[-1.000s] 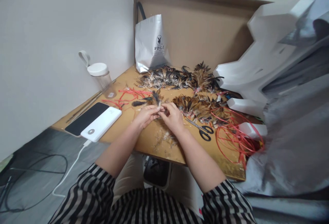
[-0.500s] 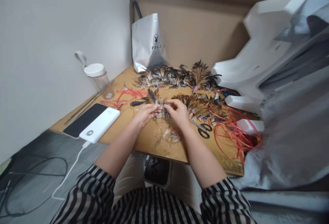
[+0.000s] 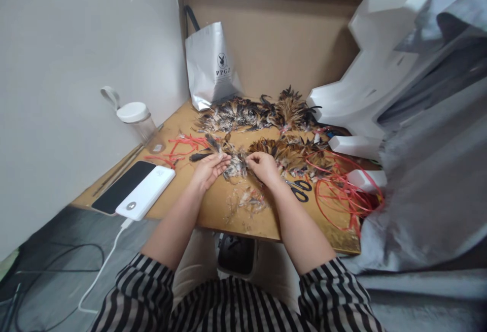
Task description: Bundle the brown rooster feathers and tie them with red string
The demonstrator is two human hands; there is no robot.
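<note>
Head view. Clock centred on the small feather pile (image 3: 236, 167), which lies on the desk (image 3: 220, 215) between the two hands. Left hand (image 3: 209, 170), at 9: grip clamped, by the look of it, on the base of a dark feather tuft (image 3: 213, 144), plumes fanning up toward 11. Right hand (image 3: 265, 167), at 3: grip together, thumb and forefinger meeting at the pile's edge; cannot tell whether a feather sits between them.

Brown feather row (image 3: 294, 152) at 2 to 3; scissors (image 3: 300, 190) at 4; loose scraps (image 3: 249, 200) at 6.

Handling (judged): near weightless, soft and springy in the vane, stiffer at the quill. Single feathers likely slip, cling or drift; vanes ruffle and split if squeezed. Best hold: a fingertip pinch low on the bare quill ends, gathered evenly, plumes left free.
</note>
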